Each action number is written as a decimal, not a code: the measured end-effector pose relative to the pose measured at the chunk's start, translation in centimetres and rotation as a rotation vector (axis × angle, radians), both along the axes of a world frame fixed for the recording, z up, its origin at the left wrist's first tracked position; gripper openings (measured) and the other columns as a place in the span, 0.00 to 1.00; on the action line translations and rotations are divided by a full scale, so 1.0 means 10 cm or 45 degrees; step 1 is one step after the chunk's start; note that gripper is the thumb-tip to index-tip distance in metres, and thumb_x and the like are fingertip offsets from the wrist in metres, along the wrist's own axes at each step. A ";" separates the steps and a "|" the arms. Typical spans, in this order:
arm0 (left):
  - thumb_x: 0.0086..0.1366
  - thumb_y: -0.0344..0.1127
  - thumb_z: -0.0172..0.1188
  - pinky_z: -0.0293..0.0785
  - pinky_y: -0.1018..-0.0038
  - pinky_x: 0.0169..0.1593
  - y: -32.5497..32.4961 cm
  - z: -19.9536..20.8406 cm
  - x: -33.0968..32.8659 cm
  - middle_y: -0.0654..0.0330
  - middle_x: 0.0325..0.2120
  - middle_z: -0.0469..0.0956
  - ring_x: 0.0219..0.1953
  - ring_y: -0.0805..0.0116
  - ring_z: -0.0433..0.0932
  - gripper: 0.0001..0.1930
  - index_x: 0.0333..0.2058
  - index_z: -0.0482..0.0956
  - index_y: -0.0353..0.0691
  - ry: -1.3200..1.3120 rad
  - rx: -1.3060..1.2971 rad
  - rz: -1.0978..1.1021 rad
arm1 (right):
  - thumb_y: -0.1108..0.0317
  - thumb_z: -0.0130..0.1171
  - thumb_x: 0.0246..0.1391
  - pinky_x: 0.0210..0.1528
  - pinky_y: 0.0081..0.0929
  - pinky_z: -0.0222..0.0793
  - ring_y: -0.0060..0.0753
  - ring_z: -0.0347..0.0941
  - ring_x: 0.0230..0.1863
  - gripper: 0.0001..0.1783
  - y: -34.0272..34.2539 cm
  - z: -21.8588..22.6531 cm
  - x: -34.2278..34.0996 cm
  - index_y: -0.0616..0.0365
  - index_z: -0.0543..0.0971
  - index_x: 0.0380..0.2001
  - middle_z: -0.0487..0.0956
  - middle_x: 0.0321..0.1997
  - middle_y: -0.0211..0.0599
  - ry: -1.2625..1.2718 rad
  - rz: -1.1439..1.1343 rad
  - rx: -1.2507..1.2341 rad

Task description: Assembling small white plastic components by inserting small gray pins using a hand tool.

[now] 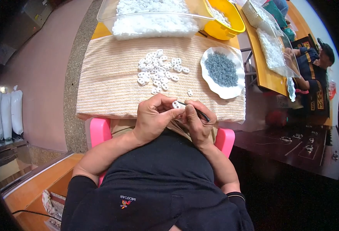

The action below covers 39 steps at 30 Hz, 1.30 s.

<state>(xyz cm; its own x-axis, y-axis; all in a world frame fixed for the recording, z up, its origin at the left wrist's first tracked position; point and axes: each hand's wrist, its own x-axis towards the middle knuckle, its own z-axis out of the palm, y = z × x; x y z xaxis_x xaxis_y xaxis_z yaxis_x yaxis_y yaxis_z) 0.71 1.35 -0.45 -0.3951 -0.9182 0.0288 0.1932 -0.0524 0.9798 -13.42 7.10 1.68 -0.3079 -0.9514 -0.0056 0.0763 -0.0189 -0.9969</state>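
Observation:
Between the thumb and fingers of my left hand (151, 116) is a small white oval plastic piece (176, 104) with holes in it. My right hand (200, 125) is closed on a slim black tool (203, 115), perhaps tweezers, whose thin end reaches the white piece. Fingers hide part of both. Just beyond my hands, a loose pile of similar white pieces (159, 71) lies on a striped cloth (107, 77). One single white piece (190, 92) rests apart from it. To the right, a scalloped white plate (235, 91) holds many tiny grey-blue parts (220, 69), like small springs.
A clear plastic bin (150, 17) full of white pieces stands at the table's far side, beside a yellow basin (237, 27). At the right, another person (312, 57) sits at a second table (267, 79) with a clear bin. Pink chair arms (225, 141) flank me.

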 end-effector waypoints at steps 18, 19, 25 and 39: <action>0.61 0.23 0.59 0.78 0.77 0.39 -0.34 0.11 0.08 0.60 0.28 0.77 0.31 0.74 0.78 0.13 0.45 0.73 0.31 0.156 -0.036 0.307 | 0.77 0.53 0.59 0.29 0.22 0.75 0.17 0.66 0.21 0.08 -0.24 -0.01 -0.42 0.68 0.76 0.41 0.73 0.31 0.32 0.326 -0.325 -0.191; 0.61 0.23 0.60 0.77 0.79 0.38 -0.35 0.11 0.08 0.60 0.28 0.77 0.31 0.75 0.78 0.12 0.44 0.74 0.31 0.166 -0.027 0.311 | 0.77 0.53 0.59 0.29 0.22 0.75 0.17 0.66 0.21 0.08 -0.24 0.00 -0.45 0.68 0.76 0.41 0.73 0.31 0.32 0.331 -0.329 -0.189; 0.61 0.24 0.60 0.77 0.80 0.37 -0.35 0.09 0.07 0.61 0.28 0.78 0.30 0.76 0.78 0.10 0.41 0.75 0.32 0.221 0.023 0.310 | 0.77 0.57 0.56 0.28 0.15 0.65 0.14 0.65 0.23 0.07 -0.21 -0.08 -0.67 0.67 0.78 0.38 0.75 0.29 0.30 0.783 -0.084 -0.155; 0.62 0.24 0.59 0.78 0.80 0.37 -0.36 0.10 0.07 0.61 0.29 0.78 0.30 0.77 0.78 0.08 0.40 0.76 0.31 0.222 0.132 0.249 | 0.67 0.66 0.47 0.30 0.28 0.69 0.34 0.74 0.26 0.13 -0.14 0.22 -0.76 0.60 0.78 0.35 0.77 0.33 0.39 1.464 -0.106 0.031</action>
<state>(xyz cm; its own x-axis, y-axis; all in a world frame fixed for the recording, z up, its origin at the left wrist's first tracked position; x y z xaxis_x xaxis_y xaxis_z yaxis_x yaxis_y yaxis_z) 1.40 -2.21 0.53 -0.2074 -0.9781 -0.0173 0.3745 -0.0957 0.9223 -21.01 5.66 3.85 -0.2049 -0.9313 0.3010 -0.8783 0.0392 -0.4766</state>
